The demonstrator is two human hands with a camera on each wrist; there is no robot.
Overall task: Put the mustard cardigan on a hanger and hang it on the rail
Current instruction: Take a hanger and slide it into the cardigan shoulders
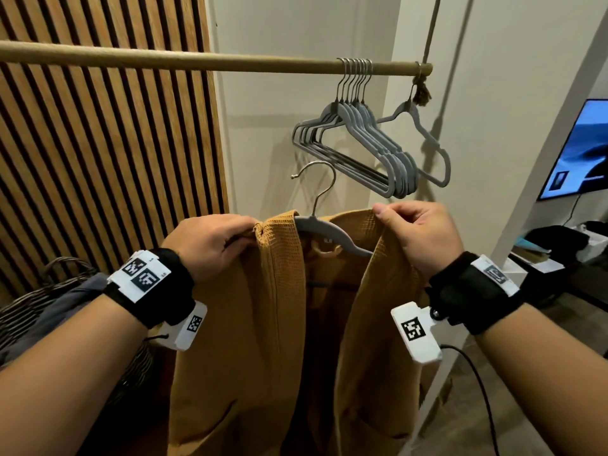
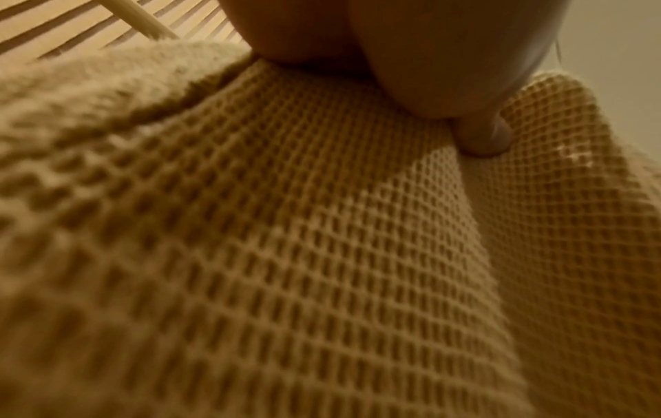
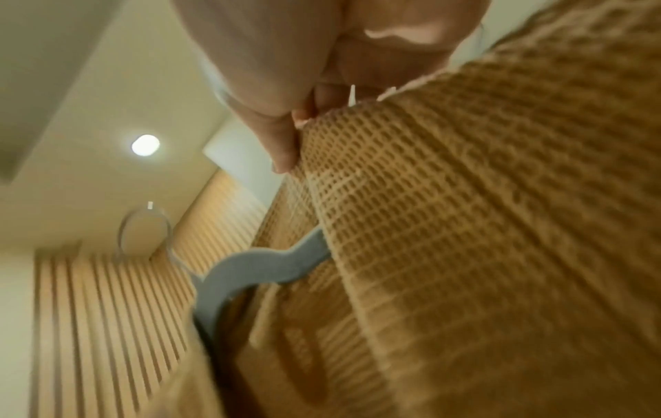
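Slatted wood wall (image 1: 98, 159) fills the left half of the head view; wooden rail (image 1: 197, 60) crosses the top, unreached. Mustard cardigan (image 1: 263, 324) hangs in the lower centre, open-fronted, draped over a grey hanger (image 1: 329, 233) held below the rail, the hanger's metal hook (image 1: 316, 179) free in the air. Cluster of empty grey hangers (image 1: 362, 146) on the rail, upper right. Wicker basket (image 1: 39, 304) with dark cloth at lower left; a lit screen (image 1: 585, 149) at the right edge. Left hand (image 1: 210, 245) pinches the cardigan's shoulder, fingers curled into the knit; right hand (image 1: 418, 235) pinches the other shoulder, thumb on top. Left wrist view adds only waffle knit close up and a fingertip (image 2: 483, 135) pressed into a fold; hanger hidden there. Right wrist view shows what the head view cannot: fingers (image 3: 282, 147) clamping the knit edge from below, the hanger's curved neck (image 3: 250, 268) emerging from under the fabric, and a ceiling light (image 3: 145, 144) at upper left.
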